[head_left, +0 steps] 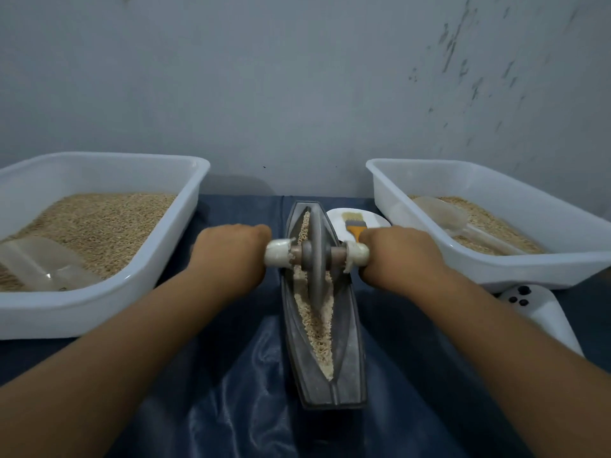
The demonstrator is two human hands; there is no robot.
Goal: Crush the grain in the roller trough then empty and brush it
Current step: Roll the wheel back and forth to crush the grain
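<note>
Fingers of left hand and right hand wrapped round roller axle ends. Judged heavy, rigid; best held there. Grain loose in trough.

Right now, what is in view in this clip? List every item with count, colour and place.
roller trough: one, grey metal, centre of the cloth, running lengthwise away from the person.
roller wheel: one, grey disc on an axle with white-wrapped handles, standing in the trough.
grain: pale tan, along the trough's groove.
left tub: one, white, holds tan grain and a clear scoop.
right tub: one, white, holds grain and a clear scoop.
brush: one, orange handle, on a white plate behind the trough.
white device: one, near the right tub, dark buttons.
cloth: blue, underneath.
left hand: grips left handle.
right hand: grips right handle.
</note>
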